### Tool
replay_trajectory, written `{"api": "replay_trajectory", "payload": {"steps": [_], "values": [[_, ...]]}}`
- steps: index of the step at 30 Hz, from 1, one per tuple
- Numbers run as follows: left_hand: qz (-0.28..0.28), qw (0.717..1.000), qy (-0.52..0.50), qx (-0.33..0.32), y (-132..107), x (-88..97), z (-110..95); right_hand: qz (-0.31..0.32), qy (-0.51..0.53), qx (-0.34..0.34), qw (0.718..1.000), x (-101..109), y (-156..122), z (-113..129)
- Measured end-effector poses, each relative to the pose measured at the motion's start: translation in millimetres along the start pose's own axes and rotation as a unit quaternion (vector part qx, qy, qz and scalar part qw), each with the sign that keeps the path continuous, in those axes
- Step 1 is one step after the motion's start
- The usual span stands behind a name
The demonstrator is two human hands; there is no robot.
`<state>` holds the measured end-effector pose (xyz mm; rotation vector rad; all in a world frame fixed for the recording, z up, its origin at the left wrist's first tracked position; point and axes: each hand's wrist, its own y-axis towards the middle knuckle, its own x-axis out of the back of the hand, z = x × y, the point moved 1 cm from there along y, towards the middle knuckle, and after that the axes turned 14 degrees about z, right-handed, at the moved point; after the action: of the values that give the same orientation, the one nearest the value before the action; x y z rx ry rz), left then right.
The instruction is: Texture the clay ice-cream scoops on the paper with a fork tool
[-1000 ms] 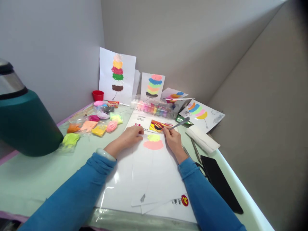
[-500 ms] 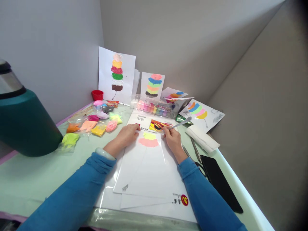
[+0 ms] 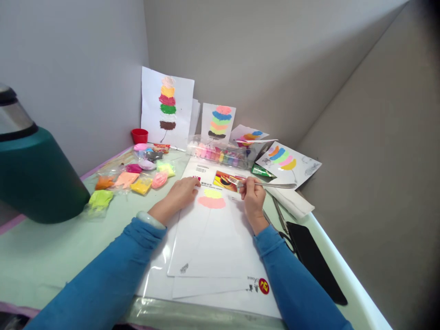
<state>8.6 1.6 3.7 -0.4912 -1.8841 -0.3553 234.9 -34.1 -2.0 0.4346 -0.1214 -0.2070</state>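
Only the head view here. Just right of the middle of the frame, the right hand (image 3: 254,199) has a silver metal fork (image 3: 280,185) pinched in its grip. The tines point left, above a yellow-and-red printed picture, and the handle sticks out to the right, in front of a rolled white paper towel (image 3: 290,199).

The left hand (image 3: 182,191), a bit left of centre, sits on the upper left edge of a white rectangular paper sheet (image 3: 209,243). Fingers look close together, but I honestly can't tell if that grip is pinching the edge or just pressing on it. There's a pale bangle (image 3: 150,219) on that wrist, and both arms are in blue sleeves.

The sheet's in the middle of the frame, with a neon yellow patch touching a wider salmon pink one below it, plus a little grey sketch near its bottom left corner. Under it there's another white sheet (image 3: 199,287), then a big white pad with a round red logo (image 3: 264,286).

Left side of the pale green tabletop (image 3: 44,256): small clear bags of bright stuff (image 3: 141,185) and a dark teal bottle (image 3: 41,176). Lower right: black-handled scissors (image 3: 288,242) and a flat black rectangular slab (image 3: 316,261).
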Motion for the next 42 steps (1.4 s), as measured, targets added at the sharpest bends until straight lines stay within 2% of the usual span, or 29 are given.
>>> {"api": "replay_trajectory", "payload": {"steps": [1,3,8,14,20,28,35,42], "values": [[0.001,1.0,0.001,-0.002,-0.2,0.2,-0.2,-0.008,0.011,-0.004,1.0,0.4,-0.2,0.5],[0.004,1.0,0.003,-0.006,-0.2,0.4,-0.2,0.019,0.018,-0.016,1.0,-1.0,-1.1,0.0],[0.008,1.0,0.013,-0.007,0.9,-0.4,0.2,0.158,-0.046,-0.014,0.986,-11.9,-5.7,-4.1],[0.018,1.0,0.016,-0.002,2.3,-0.9,1.0,0.212,-0.116,-0.015,0.97,-15.5,-7.0,-4.4],[0.017,1.0,0.016,-0.005,1.5,0.4,0.3,0.215,-0.152,-0.014,0.965,-13.9,-4.5,-8.3],[0.022,1.0,0.022,-0.005,2.1,-0.5,1.2,0.189,-0.078,-0.045,0.978,-12.0,-5.9,-8.1],[0.022,1.0,0.019,-0.003,1.7,0.6,0.0,0.222,-0.132,-0.036,0.965,-12.9,-5.2,-6.9],[0.027,0.999,0.019,-0.002,0.9,1.5,-1.1,0.208,-0.088,-0.054,0.973,-13.0,-5.6,-8.2]]}}
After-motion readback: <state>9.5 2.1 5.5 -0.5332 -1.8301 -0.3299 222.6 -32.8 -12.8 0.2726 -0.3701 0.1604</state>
